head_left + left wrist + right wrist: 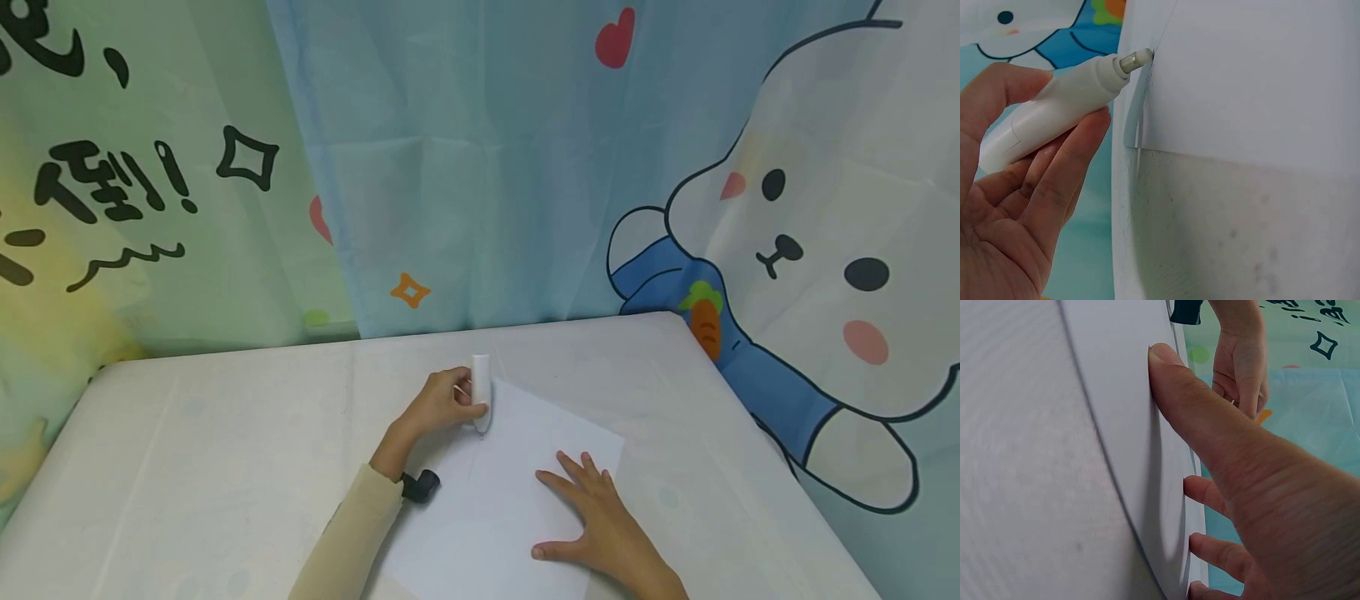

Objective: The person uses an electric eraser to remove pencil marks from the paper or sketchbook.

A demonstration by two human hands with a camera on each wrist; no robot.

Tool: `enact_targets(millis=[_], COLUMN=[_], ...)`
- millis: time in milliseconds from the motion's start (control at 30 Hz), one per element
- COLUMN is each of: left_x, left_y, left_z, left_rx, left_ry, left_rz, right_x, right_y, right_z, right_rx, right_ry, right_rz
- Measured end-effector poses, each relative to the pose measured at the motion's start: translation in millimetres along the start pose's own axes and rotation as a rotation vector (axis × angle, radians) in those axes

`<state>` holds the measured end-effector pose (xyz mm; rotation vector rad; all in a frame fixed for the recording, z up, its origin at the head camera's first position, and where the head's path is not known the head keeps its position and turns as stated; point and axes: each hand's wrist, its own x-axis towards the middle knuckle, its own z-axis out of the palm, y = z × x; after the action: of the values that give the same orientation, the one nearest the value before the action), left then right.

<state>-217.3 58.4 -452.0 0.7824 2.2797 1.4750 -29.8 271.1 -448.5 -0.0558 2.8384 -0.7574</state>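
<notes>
A white electric eraser (481, 387) is pinched between the thumb and fingers of my left hand (442, 404). In the left wrist view its metal collar and pale eraser tip (1145, 55) point at the white paper (1254, 81). The tip is at the sheet's surface; whether it touches I cannot tell. My right hand (603, 529) rests on the right side of the paper (487, 517), fingers spread, thumb apart. In the right wrist view the thumb (1175, 381) lies against the sheet, holding nothing.
The paper lies at an angle on a white-covered table (225, 467). A dark strap with a small black camera (423, 487) sits on the left wrist. Behind the table hangs a printed curtain (480, 183) with a cartoon rabbit; the table's back edge is close to it.
</notes>
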Motion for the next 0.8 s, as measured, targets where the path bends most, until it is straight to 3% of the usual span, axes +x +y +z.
enact_targets(millis=[333, 800], left_x=[-0.3, 0.6], left_y=[0.6, 1.4], left_z=[-0.2, -0.4], left_rx=[-0.019, -0.019], left_ry=[0.011, 0.029], left_rz=[0.031, 0.021], right_x=[-0.2, -0.3], right_y=[-0.5, -0.2], right_z=[-0.9, -0.7], right_rx=[0.012, 0.013], right_ry=[0.001, 0.005], right_rz=[-0.008, -0.014])
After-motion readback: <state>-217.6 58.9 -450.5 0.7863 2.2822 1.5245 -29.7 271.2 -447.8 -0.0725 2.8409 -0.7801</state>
